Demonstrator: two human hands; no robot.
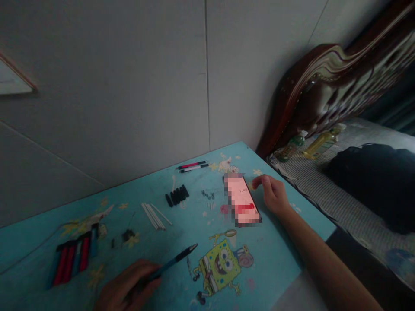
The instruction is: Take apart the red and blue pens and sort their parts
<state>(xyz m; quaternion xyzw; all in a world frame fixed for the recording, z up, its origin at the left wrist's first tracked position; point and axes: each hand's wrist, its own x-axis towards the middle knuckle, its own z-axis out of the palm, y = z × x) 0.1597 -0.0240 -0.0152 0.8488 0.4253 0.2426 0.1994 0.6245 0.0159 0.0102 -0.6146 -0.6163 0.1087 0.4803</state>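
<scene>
My left hand (pixel 132 283) is closed around a blue pen (pixel 175 260) with a black grip. The pen's tip points up and to the right, above the table. Beside the right edge of a phone (pixel 244 203) rests my right hand (pixel 274 194), its fingers loosely bent and apart, with nothing visible in them. The phone lies face up with its screen lit, partly blurred out. Left of it are small springs (pixel 208 195), tiny pale pieces (pixel 211 206), a row of black rubber grips (pixel 177 195) and several thin white refills (pixel 153 216).
Red and blue pen barrels (pixel 71 257) lie at the left, near small black parts (pixel 129 235). Two pens (pixel 193 166) lie at the back of the blue cartoon-printed table (pixel 275 255). A wall stands behind; a bed with bottles (pixel 320 143) and dark cloth (pixel 372 181) is at the right.
</scene>
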